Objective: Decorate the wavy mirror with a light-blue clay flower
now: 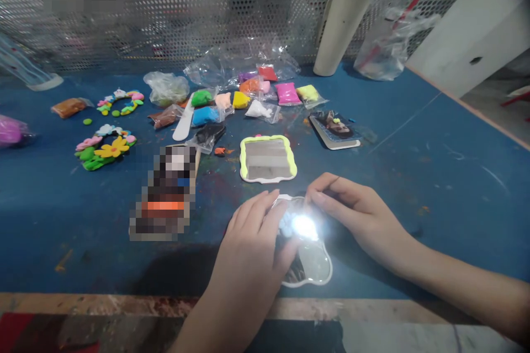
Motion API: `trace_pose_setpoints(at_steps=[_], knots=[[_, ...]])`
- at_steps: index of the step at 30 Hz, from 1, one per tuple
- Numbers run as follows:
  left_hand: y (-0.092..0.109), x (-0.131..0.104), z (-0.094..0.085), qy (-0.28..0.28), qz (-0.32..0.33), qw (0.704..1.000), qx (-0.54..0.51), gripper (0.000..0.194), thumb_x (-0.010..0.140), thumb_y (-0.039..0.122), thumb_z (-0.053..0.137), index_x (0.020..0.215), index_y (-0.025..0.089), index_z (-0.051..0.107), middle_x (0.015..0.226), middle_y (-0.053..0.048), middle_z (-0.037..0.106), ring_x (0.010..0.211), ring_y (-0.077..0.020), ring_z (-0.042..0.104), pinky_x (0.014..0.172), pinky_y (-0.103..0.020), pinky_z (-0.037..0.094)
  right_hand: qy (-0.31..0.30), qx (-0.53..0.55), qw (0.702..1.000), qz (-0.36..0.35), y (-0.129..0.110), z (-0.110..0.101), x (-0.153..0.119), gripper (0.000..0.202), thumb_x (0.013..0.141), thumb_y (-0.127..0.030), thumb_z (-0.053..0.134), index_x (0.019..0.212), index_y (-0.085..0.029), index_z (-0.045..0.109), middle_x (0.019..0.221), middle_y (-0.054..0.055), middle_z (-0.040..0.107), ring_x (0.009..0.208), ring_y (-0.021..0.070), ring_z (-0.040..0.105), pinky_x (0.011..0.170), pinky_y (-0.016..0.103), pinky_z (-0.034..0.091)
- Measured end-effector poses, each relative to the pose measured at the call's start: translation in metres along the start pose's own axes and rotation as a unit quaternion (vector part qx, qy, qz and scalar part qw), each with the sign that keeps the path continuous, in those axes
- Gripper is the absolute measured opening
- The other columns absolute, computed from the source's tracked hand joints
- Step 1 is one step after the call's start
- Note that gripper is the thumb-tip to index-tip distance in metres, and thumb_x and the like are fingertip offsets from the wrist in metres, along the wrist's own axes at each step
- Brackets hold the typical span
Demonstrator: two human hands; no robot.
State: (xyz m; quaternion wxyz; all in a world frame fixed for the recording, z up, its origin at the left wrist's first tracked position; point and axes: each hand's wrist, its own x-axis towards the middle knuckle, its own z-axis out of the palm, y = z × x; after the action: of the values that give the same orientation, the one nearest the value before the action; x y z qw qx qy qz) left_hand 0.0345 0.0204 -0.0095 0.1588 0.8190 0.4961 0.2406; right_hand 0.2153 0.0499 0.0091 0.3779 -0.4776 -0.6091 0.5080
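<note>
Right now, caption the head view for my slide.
Left hand on a wavy-edged mirror, right hand close by, colourful packets beyond.

Looks like a craft workshop, with its stained blue table [414, 176] and bagged coloured clay [287, 94]

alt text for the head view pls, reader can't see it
A bare left hand rests on a wavy white-rimmed mirror at a blue table, the right hand near its upper edge beside glare. Beyond lie a yellow-trimmed mirror and colourful packets.
</note>
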Motion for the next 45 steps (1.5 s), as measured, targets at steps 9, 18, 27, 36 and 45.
trace_pose_setpoints(at_steps=[9, 18, 27, 36, 45], knots=[[0.0017, 0.0010, 0.0003, 0.007, 0.011, 1.000, 0.017, 0.038, 0.083, 0.015, 0.061, 0.120, 0.015, 0.054, 0.124, -0.013, 0.060, 0.115, -0.0303, 0.053, 0.094, -0.053, 0.047, 0.006, -0.091, 0.995, -0.036, 0.0015, -0.0005, -0.0024, 0.019, 0.092, -0.027, 0.048, 0.078, -0.022, 0.060, 0.073, 0.001, 0.062, 0.066, 0.0133, 0.057, 0.061, 0.025, 0.045], [0.0023, 0.0010, -0.0016, 0.008, 0.010, 1.000, 0.019, 0.034, 0.084, 0.013, 0.058, 0.118, 0.013, 0.057, 0.123, -0.014, 0.061, 0.115, -0.0303, 0.054, 0.094, -0.053, 0.048, -0.002, -0.011, 1.000, -0.014, 0.0018, -0.0017, -0.0037, 0.019, 0.091, -0.030, 0.050, 0.078, -0.022, 0.060, 0.074, 0.001, 0.061, 0.065, 0.0127, 0.057, 0.061, 0.025, 0.046], [0.0014, 0.0011, -0.0016, 0.006, 0.009, 1.000, 0.022, 0.035, 0.084, 0.013, 0.058, 0.119, 0.013, 0.056, 0.123, -0.013, 0.061, 0.116, -0.0292, 0.054, 0.095, -0.051, 0.048, 0.008, 0.011, 1.000, 0.012, -0.0023, 0.0001, 0.0000, 0.017, 0.089, -0.027, 0.053, 0.074, -0.022, 0.059, 0.068, -0.002, 0.060, 0.061, 0.0114, 0.054, 0.058, 0.024, 0.045], [0.0014, 0.0004, -0.0005, 0.012, 0.014, 1.000, 0.020, 0.034, 0.083, 0.012, 0.059, 0.117, 0.013, 0.057, 0.122, -0.013, 0.062, 0.114, -0.0294, 0.055, 0.094, -0.052, 0.048, 0.005, 0.048, 0.999, 0.012, 0.0013, -0.0012, 0.0011, 0.017, 0.089, -0.028, 0.053, 0.075, -0.021, 0.058, 0.069, -0.001, 0.060, 0.061, 0.0108, 0.053, 0.059, 0.023, 0.045], [0.0006, 0.0011, 0.0008, 0.012, 0.015, 1.000, 0.022, 0.036, 0.083, 0.013, 0.059, 0.118, 0.013, 0.056, 0.123, -0.013, 0.061, 0.115, -0.0292, 0.054, 0.094, -0.051, 0.047, -0.001, 0.035, 0.999, 0.015, 0.0011, -0.0015, 0.0004, 0.017, 0.090, -0.026, 0.052, 0.076, -0.021, 0.058, 0.068, -0.002, 0.060, 0.061, 0.0101, 0.053, 0.059, 0.022, 0.045]])
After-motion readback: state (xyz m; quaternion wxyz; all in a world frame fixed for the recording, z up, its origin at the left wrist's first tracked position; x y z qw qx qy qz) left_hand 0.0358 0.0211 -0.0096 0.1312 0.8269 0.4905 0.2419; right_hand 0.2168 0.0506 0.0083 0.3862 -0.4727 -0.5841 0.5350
